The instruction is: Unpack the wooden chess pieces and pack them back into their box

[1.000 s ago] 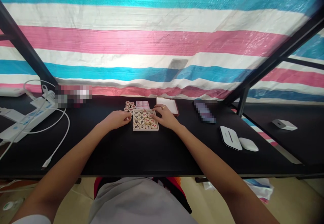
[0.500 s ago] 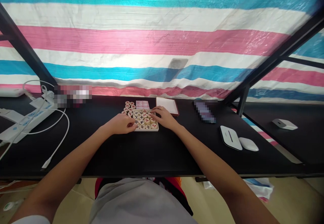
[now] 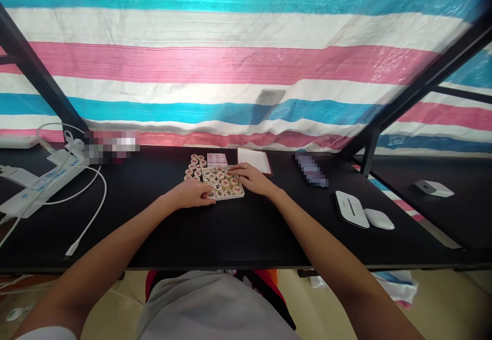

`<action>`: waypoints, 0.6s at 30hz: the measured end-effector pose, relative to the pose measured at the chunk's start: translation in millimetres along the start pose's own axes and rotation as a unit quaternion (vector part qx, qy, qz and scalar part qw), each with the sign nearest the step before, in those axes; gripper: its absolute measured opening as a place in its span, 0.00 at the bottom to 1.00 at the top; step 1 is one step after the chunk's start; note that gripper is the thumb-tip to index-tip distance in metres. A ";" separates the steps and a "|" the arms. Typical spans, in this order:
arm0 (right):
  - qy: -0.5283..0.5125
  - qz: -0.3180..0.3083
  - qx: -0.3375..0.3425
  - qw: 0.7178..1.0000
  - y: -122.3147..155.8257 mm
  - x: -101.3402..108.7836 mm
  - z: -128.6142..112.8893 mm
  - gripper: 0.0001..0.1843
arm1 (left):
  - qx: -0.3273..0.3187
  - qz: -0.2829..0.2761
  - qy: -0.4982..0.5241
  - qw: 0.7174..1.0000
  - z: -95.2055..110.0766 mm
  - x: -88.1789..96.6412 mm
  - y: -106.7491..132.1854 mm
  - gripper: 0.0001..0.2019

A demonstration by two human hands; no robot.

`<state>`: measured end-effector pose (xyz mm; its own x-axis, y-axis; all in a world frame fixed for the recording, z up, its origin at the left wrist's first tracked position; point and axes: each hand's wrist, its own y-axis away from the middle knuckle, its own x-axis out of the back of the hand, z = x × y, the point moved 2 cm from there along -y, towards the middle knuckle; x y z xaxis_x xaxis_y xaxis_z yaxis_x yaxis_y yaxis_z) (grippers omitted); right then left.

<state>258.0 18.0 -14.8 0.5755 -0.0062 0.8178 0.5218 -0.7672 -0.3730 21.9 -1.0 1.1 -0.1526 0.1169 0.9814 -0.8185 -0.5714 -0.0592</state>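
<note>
Now that your left hand (image 3: 194, 195) has slid from the loose pieces (image 3: 194, 165) to the tray (image 3: 230, 198) by the bench's (image 3: 230, 232) far edge, it sits skewed; right hand (image 3: 253, 178) lies open on it, left grip unclear.

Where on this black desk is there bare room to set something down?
Bare: the desk front nearer than the tray; between white cable and left hand; between right hand and flat white device. Crowded: behind the tray, with loose pieces and lid.
</note>
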 end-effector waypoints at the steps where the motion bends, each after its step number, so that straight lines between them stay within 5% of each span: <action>1: 0.000 0.003 -0.005 1.000 -0.3 0.2 -1.6 0.23 | 0.006 0.001 0.002 1.000 -0.5 -0.2 0.0 0.17; 18: 0.000 0.040 -0.085 0.996 -5.8 -4.8 -5.2 0.10 | 0.079 0.022 0.001 0.997 3.4 -1.8 -1.9 0.13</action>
<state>249.0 19.2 -14.2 0.6110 -0.0710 0.7884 0.3606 -0.8616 -0.3571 25.6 -2.8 0.1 -0.1882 0.0911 0.9779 -0.7142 -0.6961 -0.0727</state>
